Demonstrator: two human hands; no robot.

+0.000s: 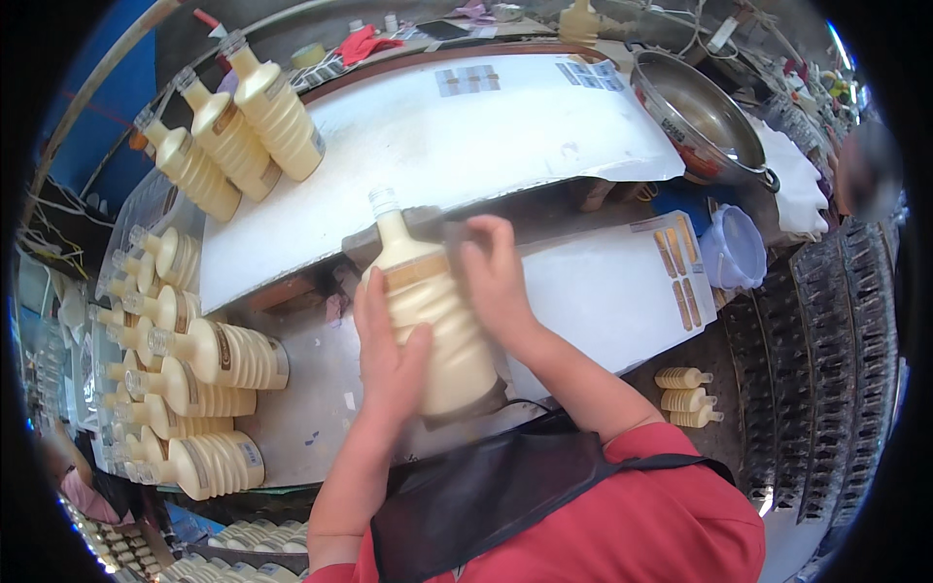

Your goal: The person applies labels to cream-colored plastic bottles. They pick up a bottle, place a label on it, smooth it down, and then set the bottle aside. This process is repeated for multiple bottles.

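Note:
A cream bottle (442,335) with a ridged body and a clear threaded neck stands tilted in front of me. A tan-gold label band (418,271) runs across its shoulder. My left hand (389,355) grips the bottle's left side, thumb across its front and fingers behind. At the bottle's right shoulder is my right hand (494,277), its fingers bent around a small dark grey piece (455,236) that is blurred and hard to make out. Gold label strips (671,255) lie on a white sheet (593,311) to the right.
Similar bottles (238,355) lie stacked at left; three more (277,107) stand on the white board (437,136) at back left. A metal pan (700,112) and a pale blue bucket (732,248) are at right. Small bottles (688,398) lie below, near dark racks (836,379).

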